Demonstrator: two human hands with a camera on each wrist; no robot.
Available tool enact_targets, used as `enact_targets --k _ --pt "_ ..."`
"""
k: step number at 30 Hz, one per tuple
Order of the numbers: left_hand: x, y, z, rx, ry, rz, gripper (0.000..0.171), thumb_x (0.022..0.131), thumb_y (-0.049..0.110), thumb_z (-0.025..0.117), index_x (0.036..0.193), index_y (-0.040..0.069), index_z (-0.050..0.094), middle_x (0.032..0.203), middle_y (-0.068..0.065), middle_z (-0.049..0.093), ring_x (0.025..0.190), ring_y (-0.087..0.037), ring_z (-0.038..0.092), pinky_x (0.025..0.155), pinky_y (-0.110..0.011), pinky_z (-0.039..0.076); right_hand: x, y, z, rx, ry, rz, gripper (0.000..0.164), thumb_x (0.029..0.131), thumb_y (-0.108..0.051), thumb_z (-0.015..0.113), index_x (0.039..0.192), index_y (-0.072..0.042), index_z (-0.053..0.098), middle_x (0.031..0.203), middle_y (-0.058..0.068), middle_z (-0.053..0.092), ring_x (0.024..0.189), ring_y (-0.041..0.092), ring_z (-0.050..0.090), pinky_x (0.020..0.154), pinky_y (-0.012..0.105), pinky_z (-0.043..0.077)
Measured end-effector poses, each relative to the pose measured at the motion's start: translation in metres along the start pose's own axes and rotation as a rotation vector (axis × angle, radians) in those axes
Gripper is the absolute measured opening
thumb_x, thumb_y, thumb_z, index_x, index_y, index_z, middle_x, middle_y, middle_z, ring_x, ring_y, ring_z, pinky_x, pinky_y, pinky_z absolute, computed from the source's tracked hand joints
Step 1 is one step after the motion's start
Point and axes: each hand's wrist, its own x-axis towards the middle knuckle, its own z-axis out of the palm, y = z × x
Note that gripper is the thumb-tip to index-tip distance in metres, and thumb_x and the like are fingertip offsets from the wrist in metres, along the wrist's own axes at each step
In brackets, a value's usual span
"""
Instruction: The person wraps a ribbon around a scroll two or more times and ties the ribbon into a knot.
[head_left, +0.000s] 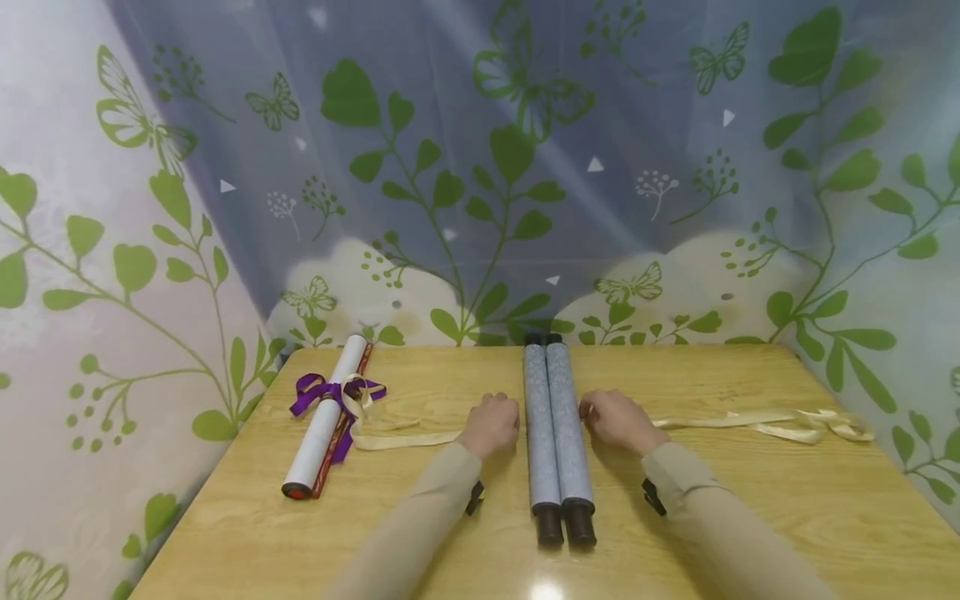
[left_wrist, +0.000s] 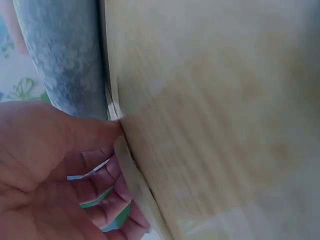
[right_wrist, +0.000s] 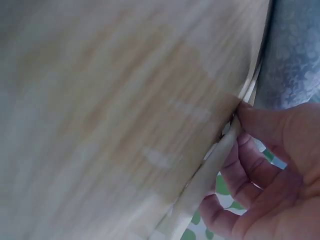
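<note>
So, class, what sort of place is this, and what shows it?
Probably an indoor work corner: a table, a leaf-print curtain behind it, and grey rolls on top.

Satiny ribbon (left_wrist: pixel 140 187) — matt, cloth-like scrolls (head_left: pixel 567 425), glossy ends (head_left: pixel 581 527) — shiny wood-grain table (head_left: pixel 255 542).

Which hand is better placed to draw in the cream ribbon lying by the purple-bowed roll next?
Probably the left hand: it pinches the cream ribbon on that roll's side, while the right hand is beyond the two blue-gray rolls.
</note>
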Motion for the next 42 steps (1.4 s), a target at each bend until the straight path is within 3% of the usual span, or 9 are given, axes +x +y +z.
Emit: enact_targets --k 4,8,14,22,26,31,36,39,42 --pt "0.007 -0.002 0.000 -0.047 -0.065 -0.050 0.011 0.092 0.010 0.059 0.091 0.008 0.069 0.101 -0.011 0.062 0.101 -0.032 0.057 0.077 -0.049 0.055 0.006 0.003 0.000 0.031 -0.003 0.020 0.018 0.084 0.004 0.057 0.094 -0.004 0.069 0.086 0.010 0.071 0.082 0.025 0.065 0.076 0.044 0.054" --pt "0.010 -0.002 -0.003 -0.065 -0.103 -0.060 0.009 0.092 0.009 0.061 0.097 0.007 0.068 0.104 -0.011 0.061 0.107 -0.033 0.057 0.081 -0.049 0.055 0.010 0.000 -0.002 0.044 -0.014 0.031 0.018 0.084 0.007 0.055 0.094 -0.002 0.068 0.086 0.012 0.070 0.081 0.025 0.062 0.077 0.043 0.053" --pt "0.014 -0.006 0.000 -0.035 -0.099 0.012 0.007 0.091 0.006 0.063 0.097 0.006 0.066 0.101 -0.011 0.061 0.099 -0.029 0.060 0.082 -0.040 0.054 0.011 0.001 0.002 0.042 -0.020 0.022 0.013 0.085 0.008 0.058 0.093 0.000 0.065 0.088 0.012 0.069 0.086 0.029 0.064 0.081 0.046 0.053" --pt "0.006 -0.017 -0.003 -0.048 -0.062 0.122 0.007 0.090 0.006 0.064 0.095 0.004 0.059 0.095 -0.011 0.057 0.085 -0.022 0.059 0.076 -0.033 0.052 0.000 0.015 -0.003 0.014 -0.008 -0.095 0.007 0.092 -0.003 0.061 0.094 -0.001 0.067 0.087 0.011 0.066 0.082 0.025 0.060 0.074 0.042 0.051" --pt "0.006 -0.023 -0.009 -0.022 -0.066 0.107 0.009 0.087 0.007 0.067 0.093 0.004 0.061 0.091 -0.009 0.062 0.088 -0.022 0.060 0.077 -0.033 0.052 -0.007 0.017 -0.013 -0.048 -0.020 -0.063 0.007 0.089 -0.005 0.066 0.095 -0.003 0.067 0.088 0.012 0.067 0.082 0.026 0.062 0.073 0.043 0.052" --pt "0.004 -0.026 -0.015 -0.062 -0.099 0.105 0.015 0.088 0.017 0.072 0.088 0.005 0.062 0.085 -0.006 0.066 0.081 -0.020 0.062 0.073 -0.031 0.052 -0.012 0.017 -0.020 -0.073 -0.055 0.010 0.005 0.089 -0.004 0.066 0.093 -0.003 0.068 0.092 0.012 0.070 0.086 0.030 0.066 0.077 0.046 0.054" --pt "0.002 -0.028 -0.019 -0.071 -0.133 0.104 0.013 0.086 0.006 0.069 0.079 0.008 0.059 0.077 0.000 0.057 0.069 -0.012 0.049 0.064 -0.026 0.043 -0.015 0.018 -0.025 -0.075 -0.070 0.017 0.004 0.088 -0.005 0.068 0.090 -0.002 0.069 0.092 0.011 0.070 0.087 0.029 0.066 0.076 0.046 0.055" --pt "0.001 -0.031 -0.019 -0.074 -0.120 0.076 0.028 0.084 -0.007 0.062 0.067 0.010 0.049 0.065 0.002 0.041 0.060 -0.012 0.034 0.055 -0.025 0.032 -0.015 0.021 -0.026 -0.077 -0.069 0.006 0.004 0.088 -0.006 0.068 0.087 -0.003 0.070 0.089 0.008 0.070 0.083 0.026 0.066 0.073 0.044 0.054" --pt "0.002 -0.034 -0.018 -0.054 -0.095 0.074 0.036 0.085 -0.008 0.059 0.061 0.013 0.041 0.060 0.002 0.033 0.056 -0.013 0.028 0.052 -0.025 0.027 -0.014 0.024 -0.026 -0.063 -0.075 -0.005 0.005 0.088 -0.008 0.069 0.084 -0.006 0.072 0.085 0.005 0.071 0.080 0.023 0.066 0.069 0.043 0.054"
